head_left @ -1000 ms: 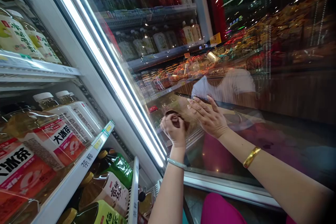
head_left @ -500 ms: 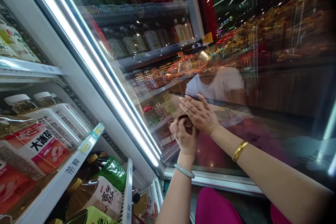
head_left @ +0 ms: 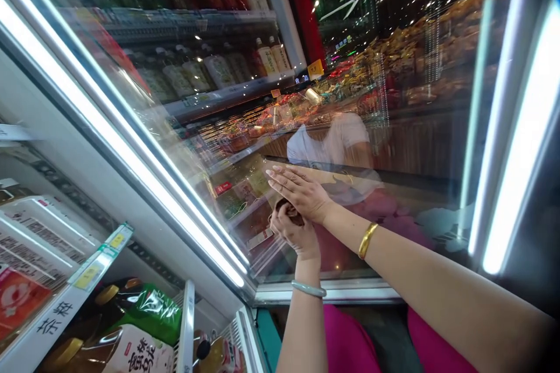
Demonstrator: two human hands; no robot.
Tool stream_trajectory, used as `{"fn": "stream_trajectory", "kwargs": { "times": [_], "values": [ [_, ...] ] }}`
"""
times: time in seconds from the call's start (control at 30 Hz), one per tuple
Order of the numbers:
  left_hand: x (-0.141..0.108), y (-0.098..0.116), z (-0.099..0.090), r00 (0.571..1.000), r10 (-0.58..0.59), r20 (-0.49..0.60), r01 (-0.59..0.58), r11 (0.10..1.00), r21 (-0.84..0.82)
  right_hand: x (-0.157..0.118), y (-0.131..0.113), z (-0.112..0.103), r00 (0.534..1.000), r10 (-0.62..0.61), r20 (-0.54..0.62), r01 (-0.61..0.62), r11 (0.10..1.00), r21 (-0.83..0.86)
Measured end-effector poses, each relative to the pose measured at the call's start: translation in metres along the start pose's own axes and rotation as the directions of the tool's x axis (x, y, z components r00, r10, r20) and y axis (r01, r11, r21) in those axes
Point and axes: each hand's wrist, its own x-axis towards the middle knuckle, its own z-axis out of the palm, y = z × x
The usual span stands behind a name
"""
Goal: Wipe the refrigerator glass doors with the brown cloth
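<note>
My left hand (head_left: 295,233), with a pale green bangle at its wrist, has its fingers curled round a dark brown, crumpled-looking thing (head_left: 292,211). Its kind is not clear, as the fingers hide part of it. Just above, my right hand (head_left: 301,191), with a gold bracelet, is open, its fingers stretched out and close together. It lies flat against or very near the glass door (head_left: 350,268), partly over the brown thing. Reflections in the pane make the exact contact hard to tell.
To the left, shelves hold large drink bottles (head_left: 144,355) behind a label rail (head_left: 83,285). A bright light strip (head_left: 144,157) runs diagonally along the cooler's edge. The door's lower frame (head_left: 332,291) lies below my hands. Shop goods and a person in white appear as reflections.
The view has swung to the right, so the shelves shift left and bright light strips appear at right. My right hand's fingers are now closer together; my left hand still grips the brown thing.
</note>
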Motion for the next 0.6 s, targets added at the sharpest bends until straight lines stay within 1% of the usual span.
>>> {"fn": "stream_trajectory", "kwargs": {
  "times": [0.07,0.13,0.23,0.27,0.3,0.33,0.37,0.4,0.43,0.47,0.5,0.53,0.6],
  "values": [
    [-0.005,0.002,-0.006,0.995,0.063,0.081,-0.061,0.998,-0.027,-0.009,0.009,-0.013,0.999,-0.01,0.042,0.01,1.0,0.001],
    [0.001,0.001,-0.012,0.989,0.08,0.121,-0.077,0.997,-0.032,-0.026,0.02,-0.031,0.997,0.046,0.057,-0.045,0.999,-0.026],
    [0.007,0.009,-0.013,0.997,0.009,0.078,-0.01,1.0,0.008,-0.062,0.038,-0.056,0.983,0.179,0.044,-0.175,0.981,-0.081],
    [0.003,0.015,-0.01,0.998,-0.016,0.062,0.015,1.0,0.02,-0.074,0.043,-0.062,0.976,0.216,0.039,-0.212,0.972,-0.098],
    [-0.005,0.024,-0.007,0.998,-0.014,0.064,0.012,1.0,0.021,-0.085,0.046,-0.067,0.968,0.247,0.037,-0.242,0.964,-0.112],
    [-0.015,0.033,-0.003,0.995,0.033,0.094,-0.034,0.999,0.003,-0.094,0.049,-0.07,0.962,0.269,0.035,-0.263,0.957,-0.122],
    [-0.026,0.043,0.001,0.983,0.116,0.143,-0.113,0.993,-0.029,-0.101,0.051,-0.072,0.959,0.282,0.038,-0.275,0.953,-0.129],
    [-0.037,0.051,0.004,0.954,0.227,0.195,-0.215,0.973,-0.077,-0.108,0.052,-0.073,0.958,0.285,0.044,-0.277,0.952,-0.131],
    [-0.046,0.057,0.006,0.914,0.33,0.236,-0.308,0.943,-0.127,-0.113,0.053,-0.075,0.959,0.279,0.053,-0.27,0.954,-0.132],
    [-0.051,0.06,0.007,0.876,0.406,0.259,-0.373,0.913,-0.168,-0.117,0.053,-0.076,0.961,0.269,0.062,-0.259,0.957,-0.133],
    [-0.051,0.062,0.006,0.862,0.432,0.264,-0.394,0.9,-0.184,-0.122,0.054,-0.078,0.963,0.258,0.076,-0.246,0.96,-0.137],
    [-0.048,0.061,0.005,0.882,0.397,0.254,-0.362,0.915,-0.176,-0.126,0.055,-0.08,0.965,0.247,0.09,-0.233,0.962,-0.142],
    [-0.034,0.057,0.003,0.952,0.234,0.199,-0.211,0.969,-0.132,-0.135,0.057,-0.084,0.968,0.225,0.112,-0.206,0.966,-0.159]
  ]
}}
